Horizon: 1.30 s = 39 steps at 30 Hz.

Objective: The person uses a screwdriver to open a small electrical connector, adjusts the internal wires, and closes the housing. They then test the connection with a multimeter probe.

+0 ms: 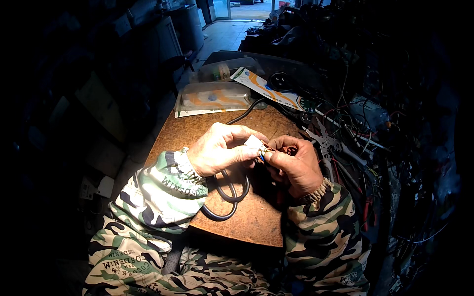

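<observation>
White piece point(255, 142) pinched in left grip point(217, 149); right grip point(297, 166) pinching wired end point(265, 151); lettering point(185, 187) on sleeve point(148, 207).

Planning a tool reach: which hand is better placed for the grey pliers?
Right hand, likely: the grey pliers lie on its side, close by; the left hand, holding the white piece, would probably cross over.

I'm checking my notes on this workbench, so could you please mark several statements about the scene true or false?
1. The left hand holds a small white piece. True.
2. The black cable lies perfectly straight. False: it bends into loops on the tabletop.
3. The metal pliers lie left of the right hand. False: they lie to its right.
4. The card with the orange stripe lies farther away than both hands. True.
5. The right sleeve is plain blue. False: it has a camouflage pattern.
</observation>
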{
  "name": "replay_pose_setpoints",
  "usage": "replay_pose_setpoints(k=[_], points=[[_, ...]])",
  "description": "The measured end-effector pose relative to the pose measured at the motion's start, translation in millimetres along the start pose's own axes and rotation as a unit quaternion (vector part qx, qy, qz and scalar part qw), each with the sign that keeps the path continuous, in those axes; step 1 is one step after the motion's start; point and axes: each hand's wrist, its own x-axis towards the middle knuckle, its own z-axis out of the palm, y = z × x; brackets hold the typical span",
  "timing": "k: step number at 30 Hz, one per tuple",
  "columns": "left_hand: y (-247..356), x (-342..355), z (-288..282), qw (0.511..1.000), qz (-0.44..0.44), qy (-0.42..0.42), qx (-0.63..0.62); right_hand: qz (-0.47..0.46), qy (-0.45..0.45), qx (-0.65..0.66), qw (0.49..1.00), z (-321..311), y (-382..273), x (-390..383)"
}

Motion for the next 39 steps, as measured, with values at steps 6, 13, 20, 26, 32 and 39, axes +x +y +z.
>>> replay_pose_setpoints(k=[6,13,20,26,32,39], points=[[-2.7,3.8,0.5,1.000,-0.002,-0.015,-0.025,0.009,-0.023,0.022,0.999,-6.9,-0.7,0.3],[-5.2,4.6,-0.1,1.000,0.010,-0.018,0.008,0.017,-0.016,0.014,1.000,-6.3,-0.9,-0.5],[3.4,-0.3,5.5,1.000,0.009,-0.016,0.015,0.003,-0.016,0.003,1.000,-3.7,-1.8,-2.5],[-1.9,0.8,6.1,1.000,-0.005,-0.009,0.014,-0.003,0.017,-0.070,0.997,0.7,0.2,-1.5],[-6.1,2.5,-0.5,1.000,0.004,0.002,-0.018,0.039,-0.028,0.031,0.998,-4.9,-16.6,-3.3],[-15.2,10.7,-4.4,0.999,-0.017,0.009,-0.050,0.000,0.095,0.051,0.994,-22.4,-13.6,3.7]])
